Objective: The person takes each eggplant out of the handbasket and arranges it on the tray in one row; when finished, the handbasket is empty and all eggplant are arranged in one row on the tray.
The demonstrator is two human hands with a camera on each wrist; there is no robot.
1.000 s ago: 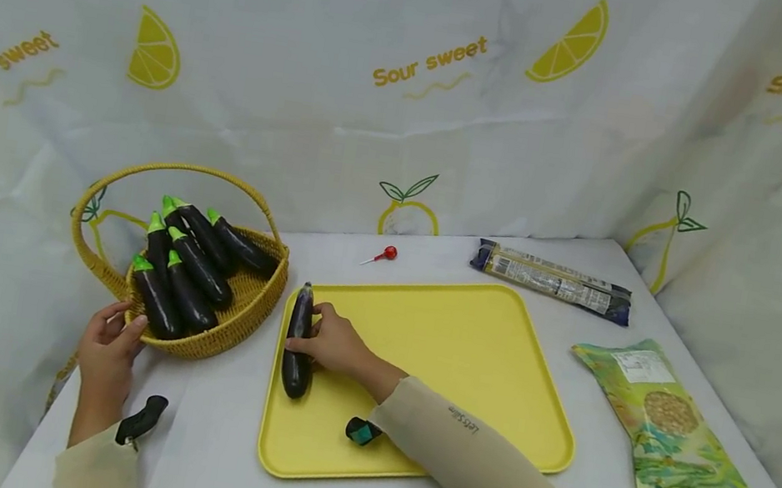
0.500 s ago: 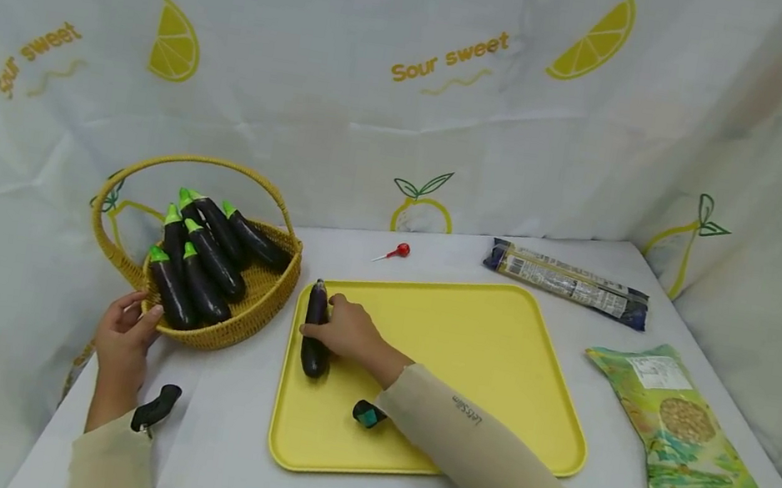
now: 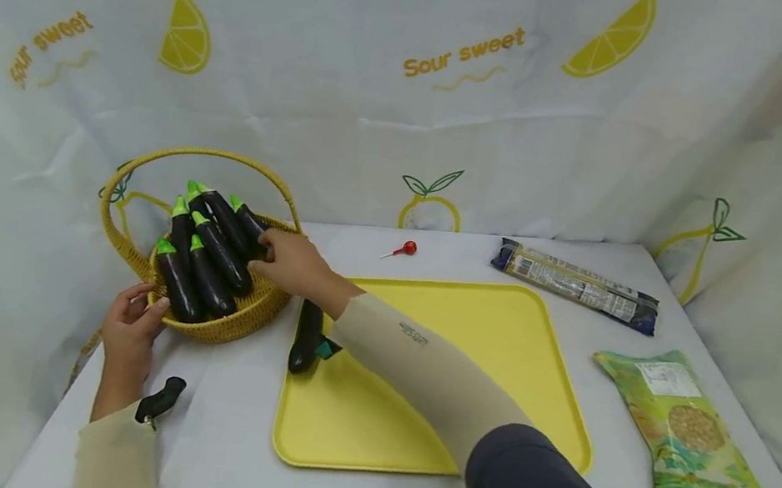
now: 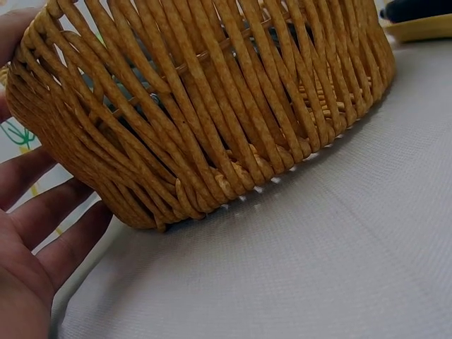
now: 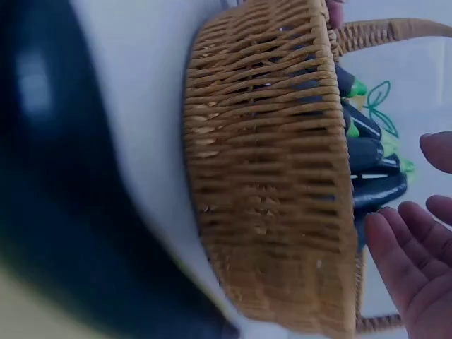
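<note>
On the left stands a woven basket [image 3: 256, 323] with a hoop handle, holding several dark eggplants [image 3: 212, 285] with green caps. My left hand [image 3: 131, 336] grips its near-left rim; in the left wrist view, its fingers [image 4: 60, 222] spread along the outside of the wall. Over the basket's right side is my right hand [image 3: 298, 266], nearest to the rightmost eggplant [image 3: 250, 221]. The right wrist view shows that hand [image 5: 417, 275] with thumb and fingers apart, nothing visibly held. A single eggplant [image 3: 304, 342] lies at the yellow tray's [image 3: 389, 459] left edge, partly hidden by the right forearm.
Behind the tray lies a red lollipop [image 3: 406, 249]. A long blue-ended packet [image 3: 574, 286] is at the back right, and a green bag [image 3: 691, 441] lies right of the tray. A printed white curtain [image 3: 296, 69] hangs behind the table.
My right hand has let go of the eggplant on the tray and moved left and away to the basket. The left hand stays at the basket rim. The view has shifted slightly.
</note>
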